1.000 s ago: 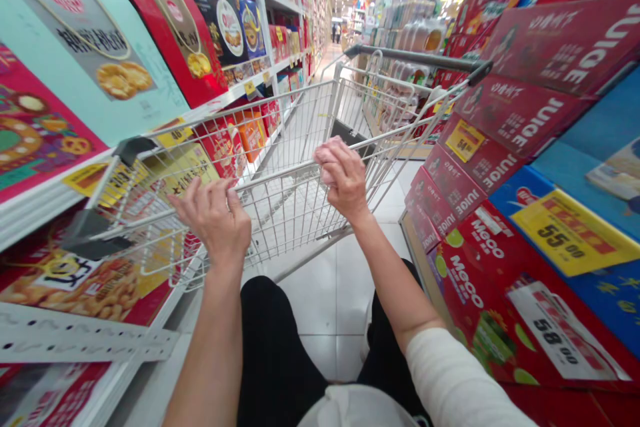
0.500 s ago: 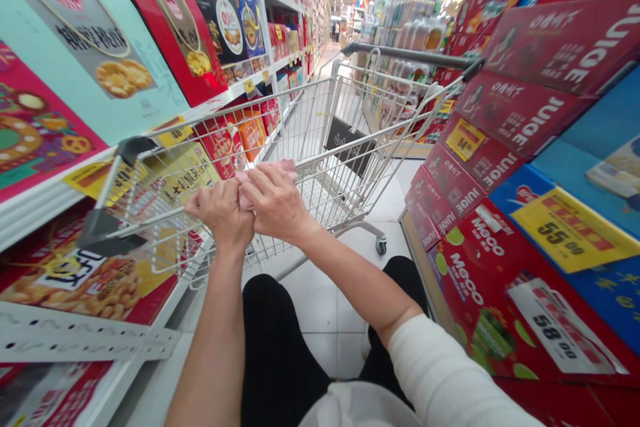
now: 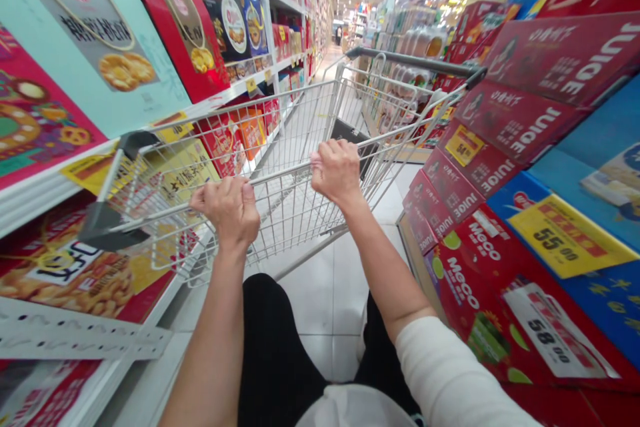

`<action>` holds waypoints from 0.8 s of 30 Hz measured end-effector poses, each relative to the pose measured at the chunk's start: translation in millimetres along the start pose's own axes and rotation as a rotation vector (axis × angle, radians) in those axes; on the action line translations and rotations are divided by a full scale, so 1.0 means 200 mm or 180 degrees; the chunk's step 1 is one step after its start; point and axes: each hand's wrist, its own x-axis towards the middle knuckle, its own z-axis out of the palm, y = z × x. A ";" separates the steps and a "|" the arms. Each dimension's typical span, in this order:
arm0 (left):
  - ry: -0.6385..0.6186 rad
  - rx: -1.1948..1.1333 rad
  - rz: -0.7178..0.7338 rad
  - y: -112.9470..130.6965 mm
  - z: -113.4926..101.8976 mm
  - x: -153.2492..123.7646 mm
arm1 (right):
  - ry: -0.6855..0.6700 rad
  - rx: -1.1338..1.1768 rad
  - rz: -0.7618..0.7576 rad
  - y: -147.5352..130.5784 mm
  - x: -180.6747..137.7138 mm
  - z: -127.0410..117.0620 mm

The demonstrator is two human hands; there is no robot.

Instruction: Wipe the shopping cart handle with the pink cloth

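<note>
A metal wire shopping cart (image 3: pixel 280 227) stands sideways in front of me, its long near side facing my body. My left hand (image 3: pixel 227 213) is wrapped round the top rail of that side, left of the middle. Farther right along the same rail, my right hand (image 3: pixel 337 172) is closed round it too. A clear stretch of rail shows between the two hands. The cart's dark handle bar (image 3: pixel 415 61) is at the far right end, and a black panel (image 3: pixel 347 133) shows inside, partly hidden behind my right hand.
Left, a white shelf (image 3: pixel 210 103) holds gift boxes, among them a mint-green one (image 3: pixel 150 73), close against the cart's corner. Stacked red drink cartons (image 3: pixel 520 113) with yellow price tags (image 3: pixel 570 235) rise close on the right. Tiled floor (image 3: pixel 315 293) runs beneath and ahead down the aisle.
My right hand has moved right along the rail, away from my left hand, which it was touching before. My left hand and the cart are nearly where they were.
</note>
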 end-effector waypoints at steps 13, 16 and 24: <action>0.0104 -0.0148 0.0276 -0.03 -0.04 -0.02 | -0.0382 0.0170 -0.0905 -0.06 -0.02 -0.02; 0.0129 -0.0123 0.0330 -0.01 -0.03 -0.03 | -0.0160 0.0061 -0.0603 0.16 -0.01 -0.04; 0.0137 -0.0166 0.0471 0.03 0.03 -0.05 | 0.0432 0.0064 -0.0003 0.30 -0.04 0.06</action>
